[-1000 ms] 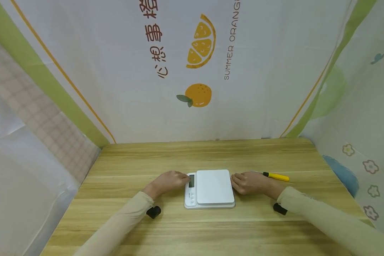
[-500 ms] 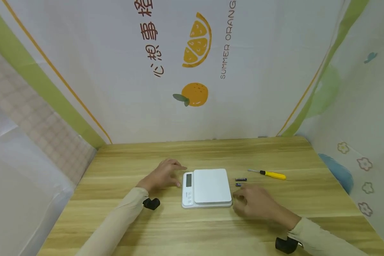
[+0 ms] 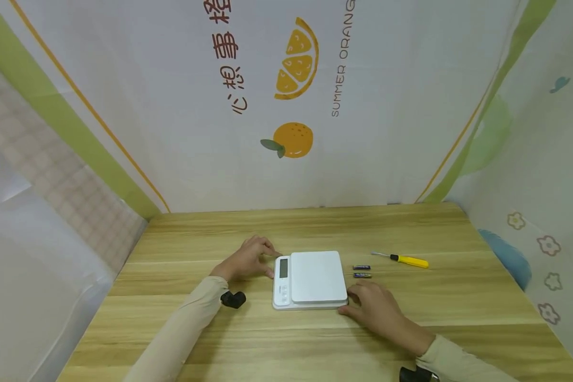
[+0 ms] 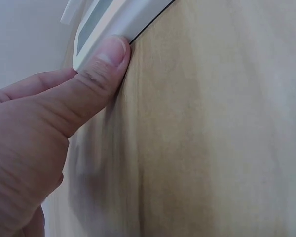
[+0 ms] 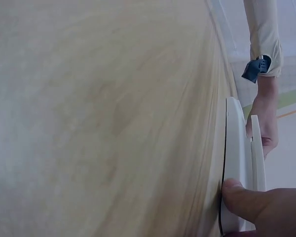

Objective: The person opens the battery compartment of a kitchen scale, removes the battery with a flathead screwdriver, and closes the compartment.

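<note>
A white digital kitchen scale (image 3: 319, 277) lies flat on the wooden table, its display and buttons toward the left. My left hand (image 3: 251, 258) grips the scale's far left corner. In the left wrist view its thumb (image 4: 111, 52) presses against the side wall below the display, and a finger reaches round the corner. At the near right corner, my right hand (image 3: 375, 310) holds the scale between thumb and fingers. The right wrist view has that thumb (image 5: 237, 195) on the near side of the base; the fingers are mostly hidden.
Two small batteries (image 3: 362, 275) lie side by side just right of the scale. Beyond them is a screwdriver (image 3: 409, 261) with a yellow handle, its shaft pointing left. A printed cloth (image 3: 363, 170) hangs along the table's back edge (image 3: 248, 211).
My right hand has moved from the scale's right side to its near right corner, uncovering the batteries. My left hand has shifted from over the display to the far left corner.
</note>
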Available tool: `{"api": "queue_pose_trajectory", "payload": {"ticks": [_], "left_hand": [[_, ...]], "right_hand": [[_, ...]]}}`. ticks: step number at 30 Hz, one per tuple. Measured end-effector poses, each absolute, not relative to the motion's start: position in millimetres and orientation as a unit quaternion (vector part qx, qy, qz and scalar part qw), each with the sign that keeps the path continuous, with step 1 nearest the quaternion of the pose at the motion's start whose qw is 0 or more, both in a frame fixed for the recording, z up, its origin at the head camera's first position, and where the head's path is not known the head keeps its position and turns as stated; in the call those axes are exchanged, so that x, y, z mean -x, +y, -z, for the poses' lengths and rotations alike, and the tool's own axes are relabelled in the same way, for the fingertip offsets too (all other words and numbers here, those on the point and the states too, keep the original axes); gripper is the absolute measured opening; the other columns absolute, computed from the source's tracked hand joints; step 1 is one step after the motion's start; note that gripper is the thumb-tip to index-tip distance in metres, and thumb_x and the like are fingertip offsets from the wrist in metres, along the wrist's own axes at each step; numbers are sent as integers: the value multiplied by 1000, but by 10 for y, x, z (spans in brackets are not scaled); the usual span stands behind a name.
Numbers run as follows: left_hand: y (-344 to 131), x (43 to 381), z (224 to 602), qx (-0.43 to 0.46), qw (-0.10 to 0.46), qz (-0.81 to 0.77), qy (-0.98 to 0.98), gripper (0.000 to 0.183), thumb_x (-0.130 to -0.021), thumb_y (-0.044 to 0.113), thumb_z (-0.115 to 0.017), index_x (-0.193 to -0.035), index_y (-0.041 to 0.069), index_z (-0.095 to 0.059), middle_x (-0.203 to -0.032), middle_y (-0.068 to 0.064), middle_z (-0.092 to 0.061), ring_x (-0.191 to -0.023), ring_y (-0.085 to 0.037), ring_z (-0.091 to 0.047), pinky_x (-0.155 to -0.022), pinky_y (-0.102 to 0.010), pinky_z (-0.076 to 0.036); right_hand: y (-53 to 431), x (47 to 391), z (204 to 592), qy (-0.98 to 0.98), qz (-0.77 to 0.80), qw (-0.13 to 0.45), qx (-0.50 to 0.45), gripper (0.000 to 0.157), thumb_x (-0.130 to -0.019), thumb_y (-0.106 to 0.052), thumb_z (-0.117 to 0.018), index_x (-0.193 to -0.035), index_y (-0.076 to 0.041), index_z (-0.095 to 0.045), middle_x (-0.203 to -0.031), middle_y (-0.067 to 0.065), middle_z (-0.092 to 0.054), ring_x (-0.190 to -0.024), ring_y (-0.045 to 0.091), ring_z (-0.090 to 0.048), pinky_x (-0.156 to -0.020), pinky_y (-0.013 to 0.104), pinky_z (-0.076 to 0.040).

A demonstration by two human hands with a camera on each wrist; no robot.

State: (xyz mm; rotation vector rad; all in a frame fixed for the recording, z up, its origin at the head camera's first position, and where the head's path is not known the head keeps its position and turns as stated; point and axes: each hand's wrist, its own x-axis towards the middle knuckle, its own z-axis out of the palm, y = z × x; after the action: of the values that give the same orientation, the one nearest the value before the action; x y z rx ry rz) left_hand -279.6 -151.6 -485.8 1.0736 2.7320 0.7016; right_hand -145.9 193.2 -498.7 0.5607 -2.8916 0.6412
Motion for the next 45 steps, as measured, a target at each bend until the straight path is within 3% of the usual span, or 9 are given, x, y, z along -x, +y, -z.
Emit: {"api": "queue_pose_trajectory", "payload": {"ticks": [10, 20, 28, 33, 40, 45], "left_hand": [[-1530, 2674, 4875, -325, 47, -241, 913, 56, -73, 37, -88, -121, 11, -77, -115, -4, -63, -109, -22, -47, -94, -40, -40], [-1623, 2404, 4903, -299, 21, -265, 917, 40, -80, 35, -85, -111, 10, -80, -112, -2, -63, -106, -20, -46, -91, -38, -39], [-1492, 2087, 4986, -262, -16, -265, 928, 29, -79, 34, -89, -96, 13, -79, -107, 1, -64, -99, -16, -50, -86, -35, -51], [-1361, 1947, 5034, -242, -32, -287, 927, 31, -75, 35, -92, -92, 13, -78, -102, 4, -62, -97, -14, -51, -81, -31, -55], [-1205, 1854, 5075, -235, -41, -275, 931, 47, -74, 43, -92, -101, 7, -76, -105, 3, -59, -97, -14, -52, -81, -30, -55], [-1121, 1833, 5093, -237, -62, -240, 939, 55, -72, 50, -91, -103, 7, -75, -104, 2, -57, -94, -14, -52, -78, -30, -56]], "right_hand": [[1970, 1643, 4900, -963, -196, 21, -184, 28, -78, -37, -88, -89, -15, -74, -67, -9, -41, -62, 8, -37, -50, 20, -25], [2073, 2153, 4792, -951, -142, 21, -275, 26, -77, -26, -90, -79, -12, -68, -71, -5, -47, -63, 8, -43, -48, 19, -37], [2169, 2677, 4775, -927, -135, -15, -349, 18, -82, -22, -87, -85, -13, -72, -74, -7, -53, -67, 7, -44, -54, 20, -41], [2164, 2917, 4796, -924, -124, -17, -362, 12, -85, -19, -85, -86, -15, -74, -74, -8, -57, -66, 7, -47, -54, 21, -45], [2122, 3132, 4857, -921, -126, -1, -367, 9, -89, -22, -80, -92, -14, -77, -87, -4, -72, -78, 9, -63, -65, 24, -58], [2075, 3179, 4902, -923, -114, 28, -366, 11, -91, -23, -78, -95, -13, -80, -89, -2, -71, -81, 12, -62, -69, 28, -59]]}}
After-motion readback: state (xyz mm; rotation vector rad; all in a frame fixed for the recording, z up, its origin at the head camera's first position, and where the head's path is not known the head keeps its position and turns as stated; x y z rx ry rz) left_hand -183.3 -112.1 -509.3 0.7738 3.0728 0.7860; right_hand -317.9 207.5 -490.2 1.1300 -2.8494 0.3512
